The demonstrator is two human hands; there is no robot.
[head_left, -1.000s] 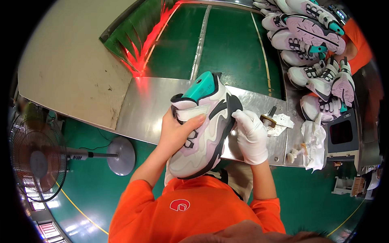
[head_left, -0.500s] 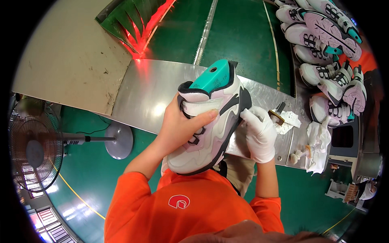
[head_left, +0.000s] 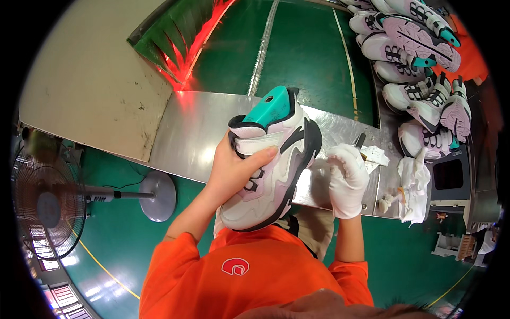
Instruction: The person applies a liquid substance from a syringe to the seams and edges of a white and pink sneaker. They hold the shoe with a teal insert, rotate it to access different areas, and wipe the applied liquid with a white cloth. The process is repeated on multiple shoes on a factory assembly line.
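Observation:
My bare left hand (head_left: 236, 167) grips a white and pale pink sneaker (head_left: 265, 181) across its tongue, thumb on the strap. The shoe is tilted, toe toward me, and a teal shoe last (head_left: 272, 109) sticks out of its opening. To the right of the shoe and apart from it is my right hand (head_left: 348, 181) in a white glove. Its fingers are curled in, and anything inside them is hidden. Just beyond that hand, a small tool with a dark handle (head_left: 360, 140) rests by a crumpled white cloth (head_left: 376, 156), partly covered by the glove.
A metal ledge (head_left: 186, 133) borders a green conveyor belt (head_left: 303, 58). Several similar sneakers (head_left: 396, 48) are piled at the far right. A white rag (head_left: 413, 181) and a small brush (head_left: 390, 203) lie at the ledge's right end. At left stand a beige panel (head_left: 90, 80) and a fan (head_left: 49, 210).
My right hand has come away from the shoe's heel, moving right, and its fingers have curled in. My left hand still holds the sneaker, almost unmoved. The view has shifted slightly.

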